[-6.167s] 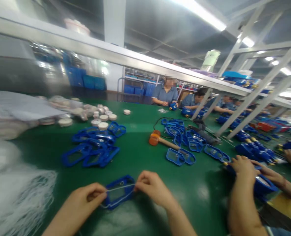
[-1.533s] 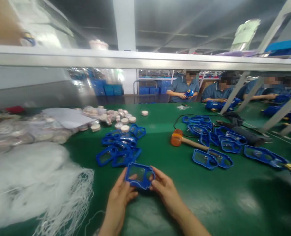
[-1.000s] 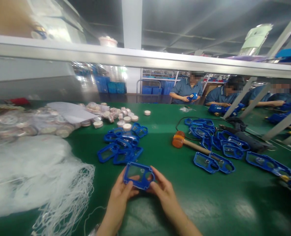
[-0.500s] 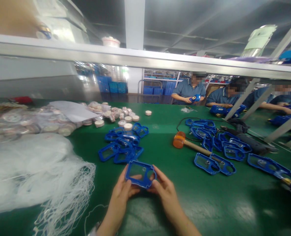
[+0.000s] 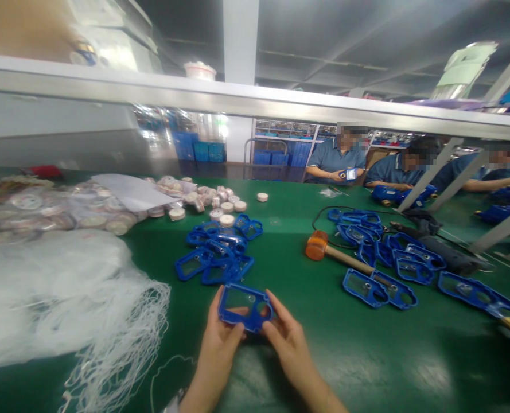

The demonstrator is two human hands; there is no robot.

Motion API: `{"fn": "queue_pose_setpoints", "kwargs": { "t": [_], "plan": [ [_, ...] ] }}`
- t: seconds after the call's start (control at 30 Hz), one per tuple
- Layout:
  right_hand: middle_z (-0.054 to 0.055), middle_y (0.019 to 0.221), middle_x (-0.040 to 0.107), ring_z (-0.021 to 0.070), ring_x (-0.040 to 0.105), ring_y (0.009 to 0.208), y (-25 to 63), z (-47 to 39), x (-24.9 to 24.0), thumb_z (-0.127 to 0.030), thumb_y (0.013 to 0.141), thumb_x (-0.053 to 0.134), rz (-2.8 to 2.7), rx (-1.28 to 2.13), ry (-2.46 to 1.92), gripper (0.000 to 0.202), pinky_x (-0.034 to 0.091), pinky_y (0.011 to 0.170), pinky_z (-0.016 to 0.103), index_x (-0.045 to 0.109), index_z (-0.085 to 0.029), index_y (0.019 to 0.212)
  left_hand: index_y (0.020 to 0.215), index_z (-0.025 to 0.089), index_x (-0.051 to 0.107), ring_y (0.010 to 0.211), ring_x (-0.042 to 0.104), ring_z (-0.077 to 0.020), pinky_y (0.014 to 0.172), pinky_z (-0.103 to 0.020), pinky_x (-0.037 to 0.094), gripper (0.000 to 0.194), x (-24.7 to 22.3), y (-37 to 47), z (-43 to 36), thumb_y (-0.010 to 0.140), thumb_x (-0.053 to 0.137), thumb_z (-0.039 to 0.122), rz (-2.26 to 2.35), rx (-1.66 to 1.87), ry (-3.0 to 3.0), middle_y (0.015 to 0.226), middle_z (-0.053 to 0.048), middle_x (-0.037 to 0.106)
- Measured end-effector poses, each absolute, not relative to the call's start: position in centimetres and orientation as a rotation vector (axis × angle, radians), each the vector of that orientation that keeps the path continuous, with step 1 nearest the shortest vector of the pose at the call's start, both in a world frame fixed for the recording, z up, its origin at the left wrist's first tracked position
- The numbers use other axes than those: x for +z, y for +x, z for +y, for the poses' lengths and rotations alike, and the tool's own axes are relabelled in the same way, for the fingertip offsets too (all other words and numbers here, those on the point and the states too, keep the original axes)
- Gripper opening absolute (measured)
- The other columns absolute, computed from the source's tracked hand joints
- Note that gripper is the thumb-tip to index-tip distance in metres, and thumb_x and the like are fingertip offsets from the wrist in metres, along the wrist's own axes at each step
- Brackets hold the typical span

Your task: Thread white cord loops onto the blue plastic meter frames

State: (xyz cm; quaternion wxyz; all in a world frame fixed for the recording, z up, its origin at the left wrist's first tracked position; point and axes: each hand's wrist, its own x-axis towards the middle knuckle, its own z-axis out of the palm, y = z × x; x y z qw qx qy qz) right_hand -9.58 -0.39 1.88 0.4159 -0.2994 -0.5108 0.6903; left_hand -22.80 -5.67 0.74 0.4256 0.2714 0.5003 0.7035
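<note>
Between my two hands is a blue plastic cover frame (image 5: 246,326) with a large clear window and a round hole at its right end, lifted over the green table. My left hand (image 5: 218,338) grips its left end, the thumb on the lower edge and the fingers behind. My right hand (image 5: 287,332) pinches the right end beside the round hole. Just beyond lies a pile of similar blue frames (image 5: 215,252). To the right, a mallet (image 5: 317,245) with an orange head rests its wooden handle by more blue frames (image 5: 365,288).
White string (image 5: 121,332) and a white bag (image 5: 57,292) cover the left side. Behind them sit many tape rolls (image 5: 177,214). A dark power tool (image 5: 452,252) with a cable lies right. A metal shelf bar (image 5: 255,97) crosses above; co-workers (image 5: 338,155) sit opposite.
My left thumb has slid right along the frame's lower edge. The frame is tilted slightly more towards me, still held in both hands. The view has shifted a little.
</note>
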Motion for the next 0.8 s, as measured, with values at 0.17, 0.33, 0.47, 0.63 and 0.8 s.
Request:
{"fn": "queue_pose_setpoints", "kwargs": {
  "t": [0.17,0.33,0.47,0.63,0.8],
  "plan": [
    [0.006,0.108,0.057,0.0177,0.061,0.087,-10.4,-1.0,1.8,-0.023,0.068,0.072,-1.258,1.741,-0.828,0.082,0.05,0.078,0.029,0.031,-0.023,0.139,0.142,0.024,0.012,0.08,0.066,-0.0228,0.072,-0.033,0.052,0.099,1.3,-21.7,-5.7,0.066,0.075,0.039,1.179,1.784,0.634,0.097,-0.01,0.064],
    [0.003,0.094,0.059,0.0161,0.06,0.08,-11.1,-1.3,1.9,-0.023,0.067,0.072,-1.176,1.734,-0.822,0.083,0.05,0.073,0.026,0.03,-0.02,0.139,0.142,0.024,0.011,0.088,0.065,-0.0255,0.083,-0.037,0.049,0.1,2.2,-21.7,-6.0,0.066,0.076,0.034,1.19,1.773,0.634,0.097,-0.009,0.063],
    [0.003,0.096,0.06,0.0168,0.06,0.083,-10.9,-1.2,2.0,-0.024,0.068,0.072,-1.181,1.75,-0.768,0.081,0.049,0.077,0.028,0.031,-0.021,0.138,0.141,0.022,0.016,0.093,0.064,-0.028,0.087,-0.039,0.048,0.095,2.3,-21.9,-6.2,0.067,0.075,0.035,1.219,1.761,0.66,0.099,-0.009,0.062],
    [0.004,0.098,0.061,0.0177,0.06,0.088,-11.0,-1.4,2.0,-0.025,0.07,0.069,-1.162,1.765,-0.763,0.081,0.048,0.083,0.03,0.029,-0.021,0.139,0.141,0.024,0.009,0.093,0.063,-0.0245,0.088,-0.037,0.047,0.095,2.5,-21.7,-6.3,0.07,0.073,0.029,1.162,1.751,0.683,0.1,-0.008,0.059],
    [0.005,0.1,0.06,0.0177,0.061,0.087,-11.4,-1.6,2.0,-0.022,0.066,0.07,-1.145,1.744,-0.808,0.087,0.049,0.082,0.03,0.025,-0.02,0.14,0.141,0.026,0.006,0.09,0.063,-0.0242,0.085,-0.036,0.049,0.095,2.0,-21.6,-6.3,0.072,0.072,0.028,1.158,1.762,0.707,0.098,-0.006,0.059]
  ]
}}
